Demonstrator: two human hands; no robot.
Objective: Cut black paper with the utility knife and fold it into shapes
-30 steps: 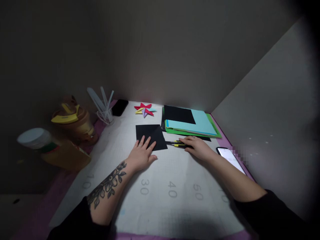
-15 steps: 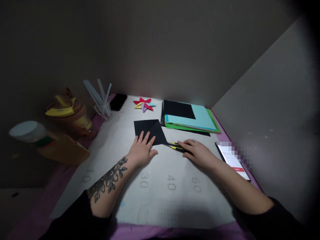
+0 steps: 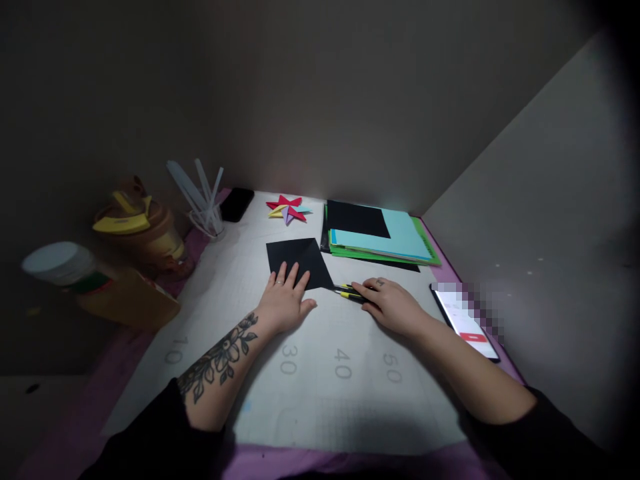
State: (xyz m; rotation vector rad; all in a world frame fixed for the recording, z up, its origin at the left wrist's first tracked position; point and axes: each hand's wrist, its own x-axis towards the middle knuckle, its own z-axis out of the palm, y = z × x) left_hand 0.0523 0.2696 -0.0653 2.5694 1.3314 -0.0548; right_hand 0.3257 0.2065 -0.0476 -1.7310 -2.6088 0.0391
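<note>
A black sheet of paper with a crease lies on the white mat in front of me. My left hand is flat over its lower part, fingers spread and thumb out to the side. At the sheet's right corner are black-and-yellow scissors, their tips meeting the paper. My right hand has its fingers over the handles, hiding most of them. Whether the blades are parted there is too small to tell.
Behind the sheet lie a colourful folded paper star and a stack of coloured paper. A lit phone is at right. On the left stand a cup of white strips, a brown-yellow tumbler and a white-capped bottle.
My right hand and the scissors have shifted slightly left, toward the black sheet's corner. My left hand stays flat on the paper.
</note>
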